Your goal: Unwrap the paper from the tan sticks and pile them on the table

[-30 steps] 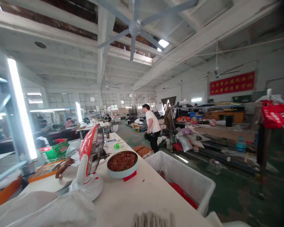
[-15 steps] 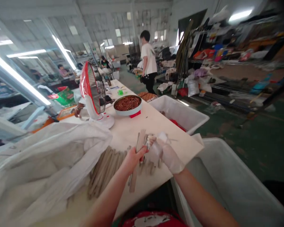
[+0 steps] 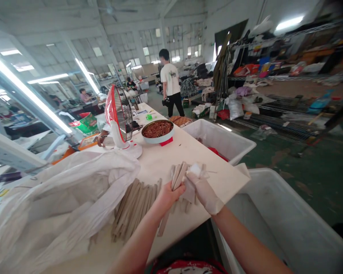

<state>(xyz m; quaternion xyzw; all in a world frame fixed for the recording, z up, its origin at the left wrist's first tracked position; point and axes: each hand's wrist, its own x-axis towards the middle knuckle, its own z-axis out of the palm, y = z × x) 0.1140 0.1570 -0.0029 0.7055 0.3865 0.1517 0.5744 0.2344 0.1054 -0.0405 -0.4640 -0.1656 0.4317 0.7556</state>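
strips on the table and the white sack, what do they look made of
The strips look like wood or bamboo, possibly stiff card: matt, beige, flat, with straight edges. The sack seems to be thin white plastic or synthetic fabric, with a soft sheen and loose creases; no weave shows clearly.

Landmark: the work table (image 3: 217, 167).

On the table, near end: a pile of flat strips (image 3: 134, 209), lying just right of a plastic sack (image 3: 65, 198), which spills over the left edge.

On the table, middle: a pedestal fan (image 3: 120, 118) at the left edge; a round tin of brown strips (image 3: 157, 131) just right of the fan.

On the table, far end: a small green dish (image 3: 149, 117), beyond the tin.

Right of the table: one plastic bin (image 3: 217, 139) beside the middle; a second plastic bin (image 3: 274, 213) beside the near end.

Beyond the table's far end: a standing person (image 3: 170, 80).

Well right of the table, behind the bins: wire shelving (image 3: 274, 123).

Left of the table, far side: two seated people (image 3: 85, 95), (image 3: 130, 84).
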